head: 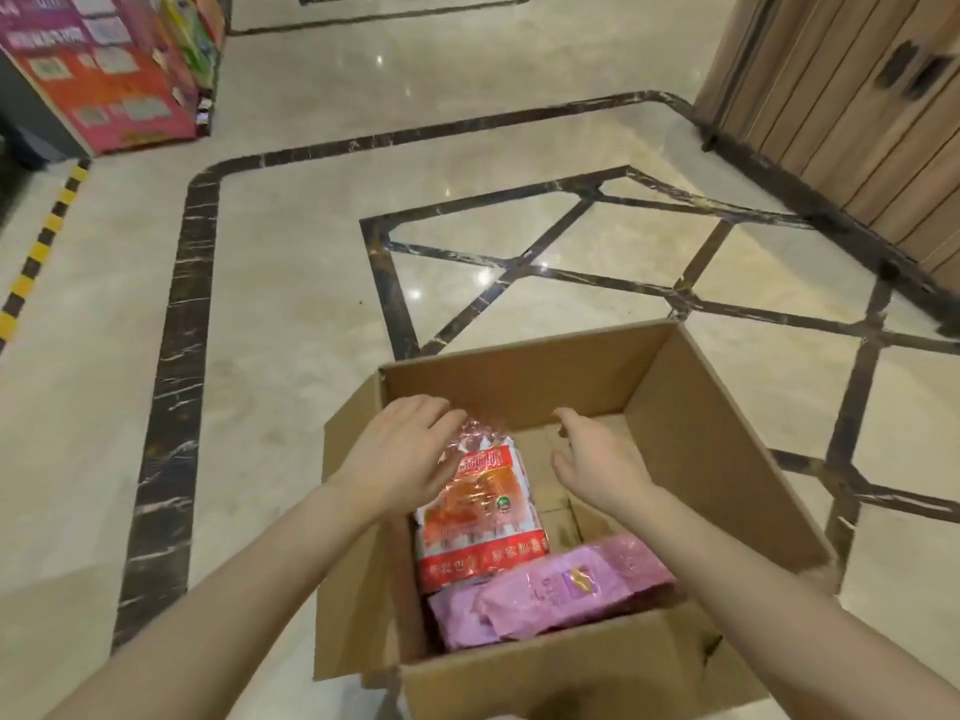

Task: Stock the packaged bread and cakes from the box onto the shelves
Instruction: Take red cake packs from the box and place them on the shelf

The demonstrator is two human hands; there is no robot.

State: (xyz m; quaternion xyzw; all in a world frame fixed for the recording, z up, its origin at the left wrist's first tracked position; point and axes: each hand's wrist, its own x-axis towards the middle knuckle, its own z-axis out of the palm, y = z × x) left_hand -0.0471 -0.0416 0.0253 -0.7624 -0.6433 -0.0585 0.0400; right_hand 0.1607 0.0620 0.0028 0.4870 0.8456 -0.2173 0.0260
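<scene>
While the cardboard box (519, 678) sits open on the marble floor (291, 283), the left hand (400, 449) hangs over its left wall, fingers spread, fingertips touching the crinkled top of the red-orange bread bag (478, 517). That bag lies along the left side, long axis running away from the person, nearer the left hand. Right of it, the right hand (597, 459) hovers open and empty above bare box bottom. Purple cake packs (550, 589) lie at the near end. No shelves visible.
</scene>
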